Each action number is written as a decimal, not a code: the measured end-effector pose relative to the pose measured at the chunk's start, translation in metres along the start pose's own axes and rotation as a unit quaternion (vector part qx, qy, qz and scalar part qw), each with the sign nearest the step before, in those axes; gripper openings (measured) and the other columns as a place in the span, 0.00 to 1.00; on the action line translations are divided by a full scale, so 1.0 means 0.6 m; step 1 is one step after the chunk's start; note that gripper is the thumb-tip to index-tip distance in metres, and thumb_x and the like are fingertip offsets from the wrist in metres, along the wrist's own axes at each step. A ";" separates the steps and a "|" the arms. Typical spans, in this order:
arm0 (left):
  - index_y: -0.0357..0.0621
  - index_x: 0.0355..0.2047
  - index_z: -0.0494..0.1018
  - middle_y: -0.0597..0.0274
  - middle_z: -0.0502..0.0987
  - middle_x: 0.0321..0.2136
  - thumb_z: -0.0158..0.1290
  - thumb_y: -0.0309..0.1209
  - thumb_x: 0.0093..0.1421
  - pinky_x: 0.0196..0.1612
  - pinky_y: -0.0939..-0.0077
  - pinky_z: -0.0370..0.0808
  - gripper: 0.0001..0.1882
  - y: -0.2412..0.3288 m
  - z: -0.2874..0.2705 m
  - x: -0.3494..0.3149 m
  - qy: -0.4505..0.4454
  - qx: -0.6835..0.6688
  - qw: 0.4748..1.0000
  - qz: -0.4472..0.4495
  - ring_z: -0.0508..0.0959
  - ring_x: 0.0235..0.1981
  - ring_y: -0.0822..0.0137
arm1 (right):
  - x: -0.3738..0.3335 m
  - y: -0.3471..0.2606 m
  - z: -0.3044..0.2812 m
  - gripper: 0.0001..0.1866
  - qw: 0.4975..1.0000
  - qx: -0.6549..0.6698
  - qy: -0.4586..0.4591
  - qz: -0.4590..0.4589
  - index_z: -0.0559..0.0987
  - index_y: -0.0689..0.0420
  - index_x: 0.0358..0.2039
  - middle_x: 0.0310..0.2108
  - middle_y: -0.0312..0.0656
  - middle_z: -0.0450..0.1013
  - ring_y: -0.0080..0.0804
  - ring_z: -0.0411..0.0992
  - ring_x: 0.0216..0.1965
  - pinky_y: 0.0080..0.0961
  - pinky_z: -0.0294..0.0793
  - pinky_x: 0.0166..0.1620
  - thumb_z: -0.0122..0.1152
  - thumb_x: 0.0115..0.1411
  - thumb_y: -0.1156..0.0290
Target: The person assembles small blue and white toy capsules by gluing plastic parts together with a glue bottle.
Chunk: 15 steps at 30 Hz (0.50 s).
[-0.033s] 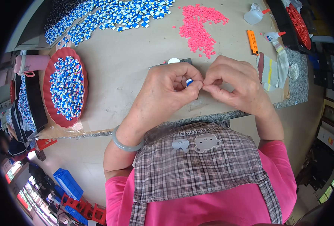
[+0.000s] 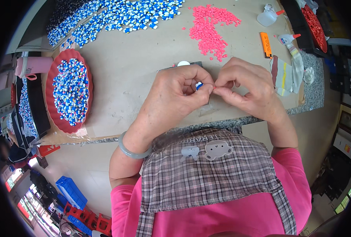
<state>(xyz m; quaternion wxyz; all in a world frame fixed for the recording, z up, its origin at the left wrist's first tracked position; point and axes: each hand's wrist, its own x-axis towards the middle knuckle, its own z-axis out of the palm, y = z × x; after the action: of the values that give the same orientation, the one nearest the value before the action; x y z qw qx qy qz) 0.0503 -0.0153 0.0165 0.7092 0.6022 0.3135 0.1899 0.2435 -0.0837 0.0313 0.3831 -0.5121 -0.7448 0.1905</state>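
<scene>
My left hand (image 2: 177, 89) is closed, pinching a small blue-and-white piece (image 2: 199, 85) between thumb and curled fingers. Close beside it, my right hand (image 2: 248, 91) is closed too, thumb and forefinger pressed together. A tiny reddish-pink piece (image 2: 214, 88) shows at the right fingertips, which meet the tips of the left hand; whether it touches the blue-and-white piece is hidden. Many small pink pieces (image 2: 209, 33) lie spread beyond the right hand. Farther left are heaps of blue-and-white pieces (image 2: 132, 17). Partly behind the left hand is a dark slab with a white round thing (image 2: 183, 63) by it.
A red scalloped bowl (image 2: 49, 94) of blue-and-white pieces stands left, beside a pink cup (image 2: 37, 66). To the right are two glue bottles (image 2: 267, 18), an orange box (image 2: 266, 44), a striped cloth (image 2: 284, 77) and a dark tray holding red pieces (image 2: 316, 29).
The right fingertips have shifted very slightly, and more of the reddish-pink piece shows between the hands. Otherwise both hands keep their place.
</scene>
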 end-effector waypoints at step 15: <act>0.33 0.34 0.75 0.66 0.77 0.31 0.56 0.20 0.60 0.27 0.87 0.73 0.03 -0.022 0.013 -0.002 0.127 -0.037 0.978 0.159 0.74 0.26 0.81 | -0.009 0.003 0.073 0.07 0.955 0.204 0.200 0.081 0.79 0.64 0.30 0.28 0.39 0.77 0.22 0.73 0.25 0.18 0.73 0.28 0.66 0.50 0.85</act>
<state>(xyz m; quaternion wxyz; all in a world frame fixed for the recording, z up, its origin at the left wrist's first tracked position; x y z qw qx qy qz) 0.0535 -0.0246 0.0048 0.6461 0.5885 0.2940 0.3870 0.2119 -0.0830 0.0000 0.6040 -0.5094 -0.5540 0.2624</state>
